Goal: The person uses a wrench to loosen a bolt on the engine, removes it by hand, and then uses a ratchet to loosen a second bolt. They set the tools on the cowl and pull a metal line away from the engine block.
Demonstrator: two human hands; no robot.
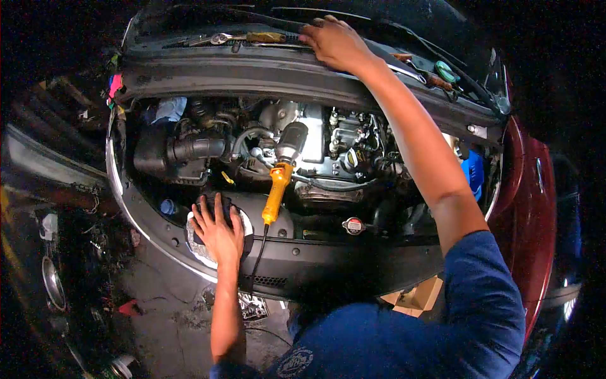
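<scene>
My left hand (219,230) lies spread on a white and dark cloth (199,245) at the front edge of the engine bay. My right hand (336,43) reaches up to the cowl below the windshield; its fingers are bent, and whether they hold anything is hidden. Left of it on the cowl lie a ratchet (221,38) and a yellow-brown handled tool (266,37). A wrench (409,72) rests to its right. Between my arms, a yellow work lamp (276,192) stands over the lit engine (314,136), its cable trailing toward me.
A radiator cap (355,225) sits on the front panel (315,252). Blue cloths lie at the bay's left (170,108) and right (472,174). An open cardboard box (416,297) is below the car's front. Another green-rimmed item (444,71) rests on the cowl.
</scene>
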